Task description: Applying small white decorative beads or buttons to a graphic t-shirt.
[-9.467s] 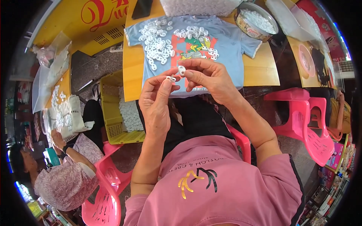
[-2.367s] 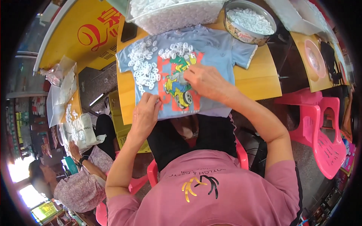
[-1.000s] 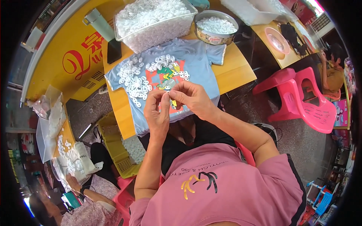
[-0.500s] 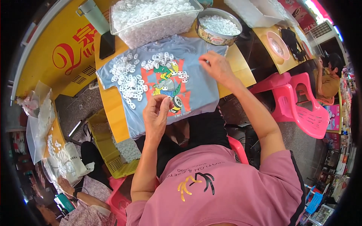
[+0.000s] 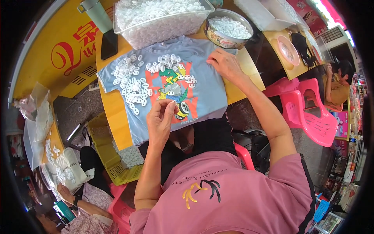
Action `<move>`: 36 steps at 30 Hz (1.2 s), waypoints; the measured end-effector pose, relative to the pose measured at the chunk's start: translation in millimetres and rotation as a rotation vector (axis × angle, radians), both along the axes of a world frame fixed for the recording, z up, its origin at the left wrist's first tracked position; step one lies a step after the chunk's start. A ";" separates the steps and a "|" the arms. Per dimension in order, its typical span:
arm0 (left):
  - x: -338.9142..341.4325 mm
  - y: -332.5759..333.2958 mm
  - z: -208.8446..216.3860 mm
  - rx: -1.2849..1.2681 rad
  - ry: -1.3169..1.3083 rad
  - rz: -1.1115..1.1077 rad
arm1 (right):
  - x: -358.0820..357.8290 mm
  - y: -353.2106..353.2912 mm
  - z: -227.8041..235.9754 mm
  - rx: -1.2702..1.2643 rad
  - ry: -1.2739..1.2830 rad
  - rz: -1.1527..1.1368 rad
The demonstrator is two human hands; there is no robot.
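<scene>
A light blue T-shirt (image 5: 136, 121) with a cartoon dinosaur print lies spread on the table. On its left side is a loose heap of white oval plastic pieces (image 5: 132, 87), many with two dark dots or holes. A second cluster (image 5: 165, 62) lies above the print, and a few pieces in a small group (image 5: 190, 80) sit at its right. My left hand (image 5: 159, 121) pinches a small white piece over the print's lower part. Above the shirt's upper right, near the round tin, my right hand (image 5: 228, 66) has its fingers bent together; anything between them is too small to make out.
At the back stand a clear tub (image 5: 163, 27) heaped with white pieces and a round tin (image 5: 230, 29) of them. A phone (image 5: 109, 45) and a green flask (image 5: 95, 15) are at the left. A yellow crate (image 5: 113, 156) is below; a pink chair (image 5: 307, 113) stands right. Other people sit on both sides.
My right hand has moved slightly down and to the right, closer to the shirt. The left hand keeps its pinch in nearly the same place.
</scene>
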State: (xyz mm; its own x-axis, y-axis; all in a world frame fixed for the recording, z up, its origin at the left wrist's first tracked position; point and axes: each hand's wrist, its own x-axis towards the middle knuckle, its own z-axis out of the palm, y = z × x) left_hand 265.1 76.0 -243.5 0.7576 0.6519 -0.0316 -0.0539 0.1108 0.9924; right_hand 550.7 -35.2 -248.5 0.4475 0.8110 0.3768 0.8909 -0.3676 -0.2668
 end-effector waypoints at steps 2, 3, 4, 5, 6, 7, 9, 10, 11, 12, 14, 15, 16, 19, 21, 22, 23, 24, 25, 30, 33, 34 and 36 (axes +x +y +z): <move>-0.8 1.2 -0.9 -0.013 -0.009 0.002 | -3.8 -3.5 4.6 0.036 0.095 0.020; -0.8 2.3 -1.2 -0.018 -0.015 0.006 | -2.2 -4.5 3.7 0.035 0.094 0.021; -0.3 2.8 -1.4 -0.023 -0.022 0.007 | -1.2 -5.8 3.5 0.059 0.226 0.023; 0.6 2.9 -1.0 -0.024 -0.023 0.005 | -0.5 -7.0 3.3 0.082 0.357 0.025; 1.8 2.9 -0.1 -0.037 -0.018 0.007 | 0.1 -9.0 3.3 0.083 0.356 0.023; 1.1 3.3 0.9 -0.051 -0.012 0.014 | -3.1 -8.5 6.8 0.078 0.538 -0.042; 1.4 3.3 4.3 -0.080 -0.030 0.018 | -8.8 -7.5 10.8 0.072 0.721 -0.104; 3.0 2.5 5.4 -0.109 -0.050 0.015 | -10.5 -8.2 12.2 0.103 0.777 -0.087; 3.7 1.6 5.8 -0.108 -0.051 0.014 | -12.2 -8.6 13.0 0.133 0.834 -0.069; 3.8 0.7 6.0 -0.111 -0.054 0.015 | -13.7 -9.1 12.9 0.135 0.833 -0.069; 4.4 -1.3 6.9 -0.111 -0.058 0.014 | -15.7 -9.9 11.1 0.136 0.849 -0.087; 4.1 -2.6 7.4 -0.110 -0.073 0.006 | -16.8 -10.3 10.6 0.138 0.848 -0.087; 4.0 -3.4 8.1 -0.108 -0.088 -0.003 | -17.4 -10.3 10.4 0.138 0.871 -0.096; 1.6 -5.7 11.3 -0.122 -0.098 -0.024 | -21.4 -12.6 10.2 0.177 0.979 -0.090; 0.2 -7.5 13.7 -0.152 -0.121 -0.028 | -25.1 -14.9 10.5 0.215 1.063 -0.075; -0.7 -8.3 15.0 -0.183 -0.142 -0.030 | -29.0 -15.0 13.0 0.272 1.175 -0.047; -0.5 -9.0 16.2 -0.183 -0.141 -0.028 | -33.3 -15.5 14.9 0.329 1.287 -0.019; 0.8 -9.6 17.3 -0.254 -0.147 -0.020 | -38.4 -16.8 16.5 0.328 1.289 -0.017; 2.5 -10.9 17.7 -0.327 -0.152 -0.012 | -47.8 -17.6 22.6 0.357 1.302 0.007; 9.1 -19.7 32.2 -0.417 -0.201 -0.002 | -104.3 -14.5 51.1 0.352 1.243 0.160; 8.0 -23.3 39.2 -0.436 -0.229 -0.016 | -132.4 -13.6 63.5 0.404 1.243 0.251; 7.2 -24.8 42.6 -0.430 -0.247 -0.013 | -139.2 -13.3 65.4 0.425 1.265 0.256; 5.9 -27.2 45.5 -0.426 -0.263 -0.003 | -149.8 -12.8 68.1 0.440 1.292 0.266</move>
State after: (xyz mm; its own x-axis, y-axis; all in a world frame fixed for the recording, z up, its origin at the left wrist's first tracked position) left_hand 271.0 48.8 -197.9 0.7775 0.6205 -0.1023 -0.2951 0.5037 0.8119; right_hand 400.9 -48.0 -180.4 0.5234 0.8497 0.0630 -0.0433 0.1004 -0.9940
